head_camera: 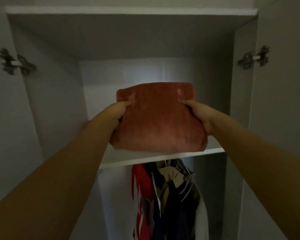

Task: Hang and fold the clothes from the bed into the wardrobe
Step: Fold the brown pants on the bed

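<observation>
**Folded rust cloth held at the wardrobe shelf's front edge**

At the far left, a metal hinge [16, 63] sits on the smooth, matte grey wardrobe [47, 80] panel. The left hand [119, 110] has its grip closed on the left side of a folded rust-coloured garment [158, 118], thumb pressed on top, fingers hidden beneath. The garment is a soft, thick, roughly rectangular bundle with rounded corners and a faintly fuzzy surface; its lower part bulges over the front edge of the flat white shelf [163, 157], near the middle of that edge. Whether it rests on the shelf cannot be told. The right hand [200, 113] grips the garment's right side likewise, thumb on top. Below the shelf hang crumpled clothes [166, 196]: red-and-white, navy, beige. At the far right, a second hinge [254, 58] is blurred.
</observation>
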`<state>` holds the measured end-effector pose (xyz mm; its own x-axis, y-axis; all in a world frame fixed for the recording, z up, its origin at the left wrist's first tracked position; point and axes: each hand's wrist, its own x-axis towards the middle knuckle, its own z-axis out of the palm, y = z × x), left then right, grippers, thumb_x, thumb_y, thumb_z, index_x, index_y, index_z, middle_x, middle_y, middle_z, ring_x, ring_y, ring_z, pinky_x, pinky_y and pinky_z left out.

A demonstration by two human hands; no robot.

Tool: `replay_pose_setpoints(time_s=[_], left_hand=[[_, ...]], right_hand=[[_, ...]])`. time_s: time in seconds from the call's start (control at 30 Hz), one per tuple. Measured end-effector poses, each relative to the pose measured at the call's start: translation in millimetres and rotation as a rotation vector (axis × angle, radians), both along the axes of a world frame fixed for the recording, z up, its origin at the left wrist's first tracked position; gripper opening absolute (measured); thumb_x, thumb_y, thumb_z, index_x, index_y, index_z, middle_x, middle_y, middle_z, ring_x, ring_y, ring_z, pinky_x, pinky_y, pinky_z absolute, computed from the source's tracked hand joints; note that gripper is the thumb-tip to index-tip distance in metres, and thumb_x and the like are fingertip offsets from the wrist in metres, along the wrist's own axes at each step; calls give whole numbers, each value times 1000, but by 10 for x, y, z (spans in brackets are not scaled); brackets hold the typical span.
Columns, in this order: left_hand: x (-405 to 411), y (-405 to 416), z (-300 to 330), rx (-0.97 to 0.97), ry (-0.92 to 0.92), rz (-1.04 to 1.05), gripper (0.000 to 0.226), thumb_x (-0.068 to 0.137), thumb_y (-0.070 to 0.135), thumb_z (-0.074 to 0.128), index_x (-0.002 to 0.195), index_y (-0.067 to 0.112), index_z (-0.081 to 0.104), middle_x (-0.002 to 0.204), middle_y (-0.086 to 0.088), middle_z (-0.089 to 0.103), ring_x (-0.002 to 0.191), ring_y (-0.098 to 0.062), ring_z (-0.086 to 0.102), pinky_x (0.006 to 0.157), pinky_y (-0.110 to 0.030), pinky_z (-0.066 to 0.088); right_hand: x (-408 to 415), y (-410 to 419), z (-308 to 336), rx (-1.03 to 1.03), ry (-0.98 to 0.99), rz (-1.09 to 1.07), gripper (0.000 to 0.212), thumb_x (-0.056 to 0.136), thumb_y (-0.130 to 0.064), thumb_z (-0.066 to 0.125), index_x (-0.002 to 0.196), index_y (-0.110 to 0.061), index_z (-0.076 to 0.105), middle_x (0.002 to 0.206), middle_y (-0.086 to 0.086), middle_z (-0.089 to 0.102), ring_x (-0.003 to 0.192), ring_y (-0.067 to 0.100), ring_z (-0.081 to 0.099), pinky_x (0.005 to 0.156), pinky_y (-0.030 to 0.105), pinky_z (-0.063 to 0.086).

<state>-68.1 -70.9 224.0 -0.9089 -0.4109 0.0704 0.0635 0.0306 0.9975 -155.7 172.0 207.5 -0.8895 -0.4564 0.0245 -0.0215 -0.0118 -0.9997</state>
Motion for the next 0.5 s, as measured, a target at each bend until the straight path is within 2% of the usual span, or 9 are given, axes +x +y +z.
replay_pose_setpoints(time_s=[0.1,0.2,0.27,0.37,0.43,0.5], left_hand=[[-566,-289,51,18,-11,-45,24,96,26,55,103,8,68,79,-9,73,69,-21,70,59,-30,56],[-1105,-497,145,26,-20,-43,22,95,27,57,98,7,67,74,-8,72,62,-20,68,52,-27,54],[-1450,-603,211,2,-30,-21,21,96,28,56,94,9,65,78,-8,69,64,-19,66,50,-26,53],[-1938,-742,305,-48,-36,-3,24,95,29,58,85,8,65,79,-10,67,67,-21,63,54,-27,55],[-2225,-848,339,-75,-29,39,28,94,31,60,77,9,64,78,-10,66,69,-23,62,60,-30,57],[-2511,-945,351,-82,-7,90,32,94,32,60,72,9,63,72,-9,65,63,-21,62,49,-26,55]], right_hand=[[-538,-295,89,-9,3,-49,43,91,-51,54,112,-17,67,89,8,75,79,23,72,74,37,54],[-1027,-523,216,31,13,-100,41,91,-54,53,102,-17,67,77,6,75,66,21,72,61,32,53],[-1374,-657,315,56,33,-128,42,90,-56,53,102,-18,66,77,6,75,66,20,72,56,29,54],[-1939,-869,423,93,77,-145,50,87,-61,53,107,-18,67,89,8,75,80,24,71,70,35,55],[-2293,-1024,479,99,98,-133,51,87,-63,50,104,-18,67,80,6,75,75,22,71,66,32,53],[-2611,-1169,506,108,98,-108,51,88,-64,47,100,-19,68,76,5,75,73,21,71,63,31,52]])
